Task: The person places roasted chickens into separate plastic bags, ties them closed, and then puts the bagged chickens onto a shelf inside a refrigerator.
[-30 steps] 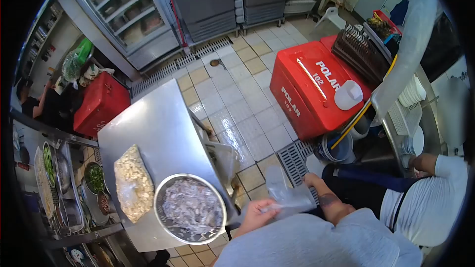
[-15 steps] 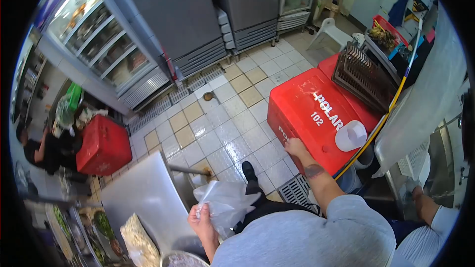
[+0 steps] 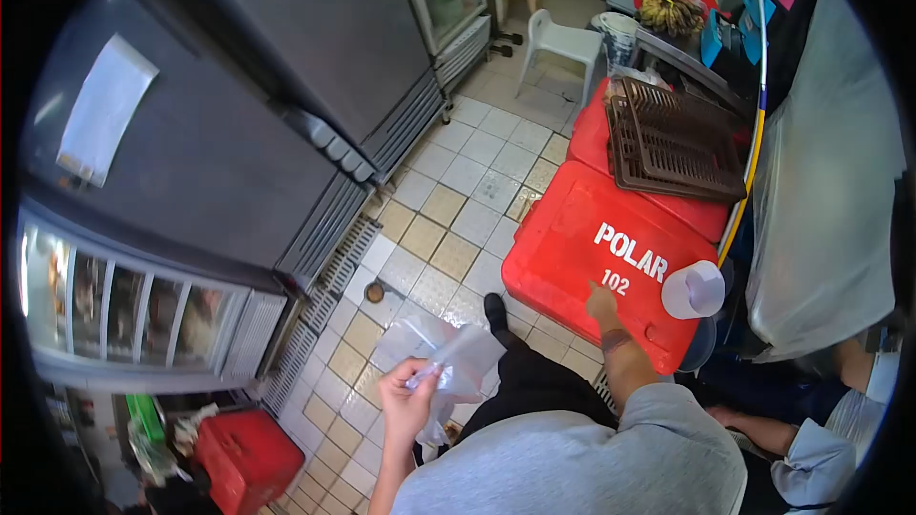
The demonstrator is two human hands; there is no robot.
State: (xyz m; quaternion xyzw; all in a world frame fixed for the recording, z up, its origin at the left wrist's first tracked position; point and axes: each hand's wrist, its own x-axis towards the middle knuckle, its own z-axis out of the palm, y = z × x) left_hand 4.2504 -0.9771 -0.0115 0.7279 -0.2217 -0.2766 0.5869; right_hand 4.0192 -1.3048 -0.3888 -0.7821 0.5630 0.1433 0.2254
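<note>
My left hand is closed on a clear plastic bag, which hangs loosely in front of my body. My right hand reaches over the lid of a red cooler box marked POLAR 102. That hand holds nothing, and a finger stretches toward the printed number. On the same lid, to the right of my right hand, stands a white plastic tub. Brown plastic racks lie on another red cooler behind it.
Grey upright fridges line the left side of the tiled floor. A white plastic stool stands farther back. Another red cooler is at lower left. Close at my right is another person's arm. A yellow-and-blue pole leans beside the coolers.
My view has swung to the right. My right hand has moved from the cooler's front edge onto its lid. The bag stays in my left hand, now held farther from the steel table.
</note>
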